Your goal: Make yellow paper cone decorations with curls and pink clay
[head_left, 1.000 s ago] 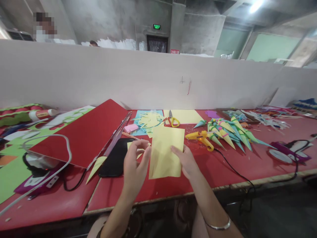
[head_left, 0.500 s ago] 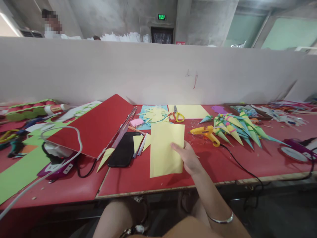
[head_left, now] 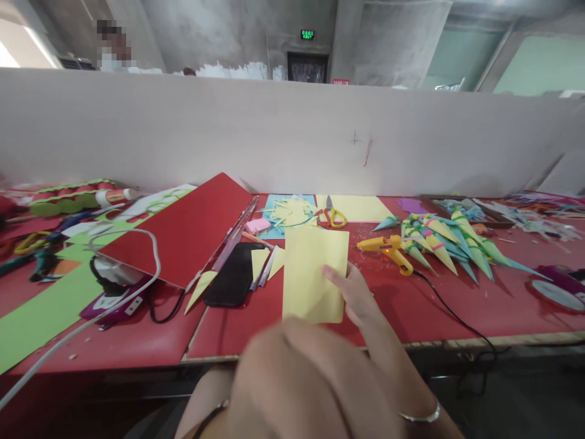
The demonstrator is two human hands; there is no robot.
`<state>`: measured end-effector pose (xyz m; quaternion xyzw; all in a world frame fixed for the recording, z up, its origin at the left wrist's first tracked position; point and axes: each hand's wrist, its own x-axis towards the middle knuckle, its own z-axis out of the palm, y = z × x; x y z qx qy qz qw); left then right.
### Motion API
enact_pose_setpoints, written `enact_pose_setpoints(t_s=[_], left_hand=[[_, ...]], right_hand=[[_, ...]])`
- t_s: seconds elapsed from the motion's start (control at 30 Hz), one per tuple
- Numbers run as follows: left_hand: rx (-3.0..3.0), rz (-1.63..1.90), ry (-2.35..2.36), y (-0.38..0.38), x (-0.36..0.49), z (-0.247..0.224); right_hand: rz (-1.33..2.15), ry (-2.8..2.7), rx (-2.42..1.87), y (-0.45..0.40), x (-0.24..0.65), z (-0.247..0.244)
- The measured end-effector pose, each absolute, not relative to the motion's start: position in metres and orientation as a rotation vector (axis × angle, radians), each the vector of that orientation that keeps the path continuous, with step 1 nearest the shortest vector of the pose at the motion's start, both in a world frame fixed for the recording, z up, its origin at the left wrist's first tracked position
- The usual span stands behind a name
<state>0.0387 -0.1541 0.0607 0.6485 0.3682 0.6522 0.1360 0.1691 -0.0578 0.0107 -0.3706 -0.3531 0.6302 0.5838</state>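
My right hand point(head_left: 356, 292) pinches a pale yellow sheet of paper point(head_left: 306, 274) by its right edge, thumb on top. The sheet is upright in outline and partly covered at its lower edge. Close to the camera, my left hand point(head_left: 301, 378) is large and blurred in front of my lap; its fingers cannot be made out clearly. Just left of the sheet lie cut yellow paper pieces point(head_left: 259, 263), pens point(head_left: 269, 266) and a black phone point(head_left: 234, 275). To the right is a yellow glue gun point(head_left: 386, 250).
Yellow-handled scissors point(head_left: 336, 214) and paper scraps point(head_left: 292, 210) lie behind the sheet. Several paper cones point(head_left: 439, 238) are piled at the right. A red board point(head_left: 183, 235) leans over a purple power strip point(head_left: 114, 308) with a white cable point(head_left: 155, 268). A white partition point(head_left: 256, 134) stands behind.
My left hand has come up from below, close to the camera, and now covers the sheet's bottom edge. My right hand keeps its hold on the sheet. The view has shifted slightly left.
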Motion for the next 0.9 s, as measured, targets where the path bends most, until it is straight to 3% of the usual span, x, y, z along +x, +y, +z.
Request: enact_pose_setpoints(t_s=[0.1, 0.2, 0.43, 0.9], left_hand=[[1.746, 1.860, 0.925, -0.103, 0.029, 0.081], [1.678, 2.004, 1.056, -0.059, 0.018, 0.072], [1.515, 1.098, 1.062, -0.046, 0.020, 0.038], [1.385, 1.064, 1.135, -0.051, 0.021, 0.034]], right_hand=[[1.469, -0.804, -0.830, -0.057, 0.169, 0.010], [1.461, -0.787, -0.817, -0.055, 0.169, 0.008], [1.329, -0.968, -0.884, -0.058, 0.161, 0.008], [1.327, -1.109, -0.854, -0.061, 0.165, 0.011]])
